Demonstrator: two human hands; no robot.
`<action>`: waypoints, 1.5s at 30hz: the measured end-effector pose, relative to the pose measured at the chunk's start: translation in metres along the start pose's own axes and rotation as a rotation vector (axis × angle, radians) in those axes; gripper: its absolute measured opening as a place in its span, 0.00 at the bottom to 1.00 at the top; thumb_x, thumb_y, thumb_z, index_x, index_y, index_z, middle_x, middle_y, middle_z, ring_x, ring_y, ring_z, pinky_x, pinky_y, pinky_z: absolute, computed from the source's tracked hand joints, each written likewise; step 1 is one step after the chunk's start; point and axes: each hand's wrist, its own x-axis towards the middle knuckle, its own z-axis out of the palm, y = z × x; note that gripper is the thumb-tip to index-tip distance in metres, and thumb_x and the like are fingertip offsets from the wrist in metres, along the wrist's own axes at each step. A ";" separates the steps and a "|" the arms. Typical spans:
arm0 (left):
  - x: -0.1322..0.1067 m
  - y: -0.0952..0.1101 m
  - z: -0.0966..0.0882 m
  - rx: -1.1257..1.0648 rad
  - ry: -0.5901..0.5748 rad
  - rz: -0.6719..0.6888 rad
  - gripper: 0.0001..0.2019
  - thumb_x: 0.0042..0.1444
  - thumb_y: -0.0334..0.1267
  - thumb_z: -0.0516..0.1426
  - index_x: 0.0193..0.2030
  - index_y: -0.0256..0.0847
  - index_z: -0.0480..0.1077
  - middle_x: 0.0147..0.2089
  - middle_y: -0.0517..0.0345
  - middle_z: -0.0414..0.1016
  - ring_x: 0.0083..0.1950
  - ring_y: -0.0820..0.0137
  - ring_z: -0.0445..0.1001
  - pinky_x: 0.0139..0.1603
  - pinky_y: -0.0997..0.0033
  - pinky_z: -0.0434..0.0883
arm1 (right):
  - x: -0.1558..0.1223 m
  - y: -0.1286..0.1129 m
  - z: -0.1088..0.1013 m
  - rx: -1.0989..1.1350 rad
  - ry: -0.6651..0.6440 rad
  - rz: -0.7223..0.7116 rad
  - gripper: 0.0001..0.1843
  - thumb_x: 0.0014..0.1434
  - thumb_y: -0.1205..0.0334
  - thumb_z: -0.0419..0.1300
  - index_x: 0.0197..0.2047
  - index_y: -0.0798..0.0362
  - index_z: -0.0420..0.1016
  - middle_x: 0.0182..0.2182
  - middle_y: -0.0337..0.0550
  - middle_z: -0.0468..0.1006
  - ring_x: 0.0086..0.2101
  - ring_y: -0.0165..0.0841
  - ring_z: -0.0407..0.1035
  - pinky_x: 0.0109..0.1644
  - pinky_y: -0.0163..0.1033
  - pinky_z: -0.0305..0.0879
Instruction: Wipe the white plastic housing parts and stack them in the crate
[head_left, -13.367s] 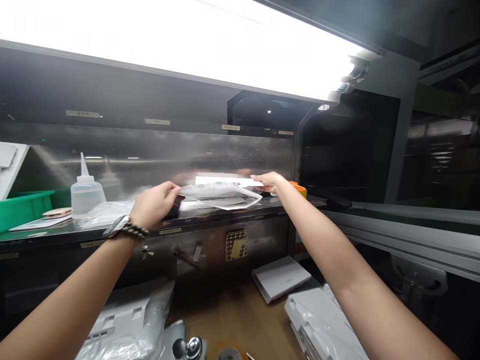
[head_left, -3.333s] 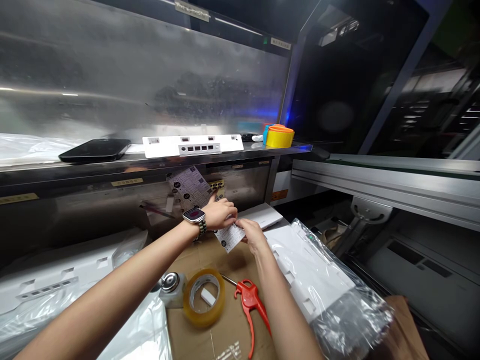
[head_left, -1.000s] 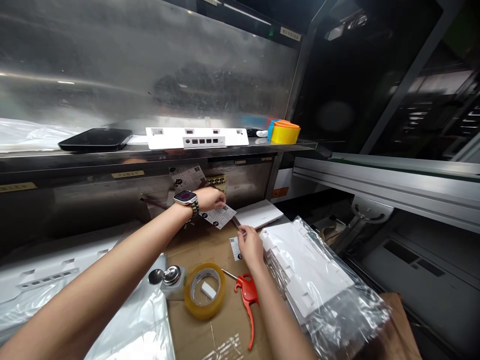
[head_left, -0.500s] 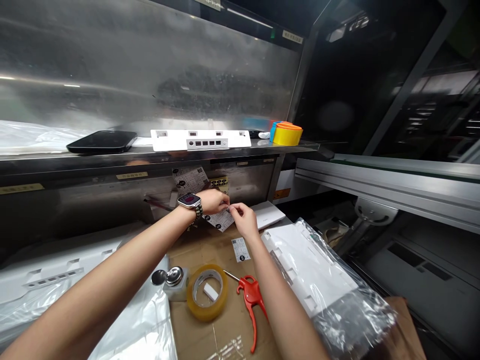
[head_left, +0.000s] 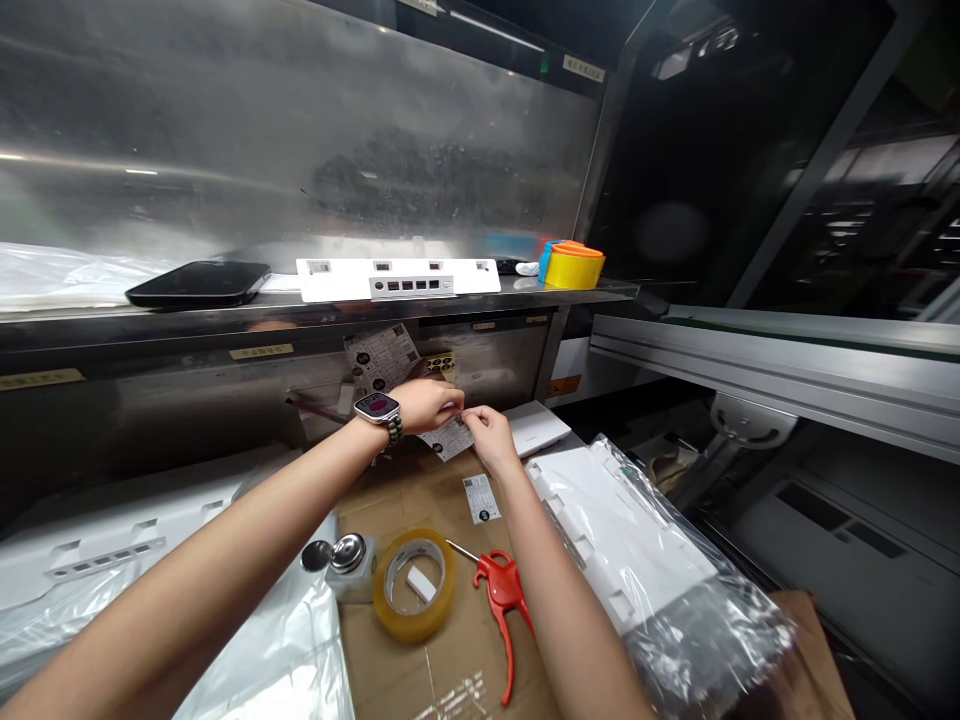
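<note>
light: dim, cool, from above | glare: streaks on steel back panel [head_left: 300, 150] above the hands; sheen on plastic wrap [head_left: 675, 600] right of the grip | shadow: deep under shelf [head_left: 225, 320], dark at far right | focus: label sheet [head_left: 448, 436] print unreadable | distortion: wide-angle bend at edges, forearms stretched

Both hands meet at the centre of the view over a small printed label sheet [head_left: 450, 438]: the left hand [head_left: 426, 402], with a watch [head_left: 376, 407] on its wrist, pinches it from nine o'clock, and the right hand [head_left: 489, 434] grips its edge from three o'clock. A single label [head_left: 481, 499] lies on the cardboard [head_left: 405, 490] at six o'clock of them, with a tape roll [head_left: 414, 587] and a red air gun [head_left: 504, 603] below it.
</note>
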 end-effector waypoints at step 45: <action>0.006 -0.009 -0.014 0.133 -0.133 -0.094 0.07 0.62 0.39 0.63 0.42 0.38 0.77 0.43 0.52 0.81 0.46 0.63 0.79 0.49 0.57 0.76 | -0.045 0.072 -0.002 0.220 0.112 0.306 0.16 0.65 0.51 0.65 0.33 0.55 0.74 0.23 0.32 0.73 0.26 0.28 0.72 0.33 0.35 0.73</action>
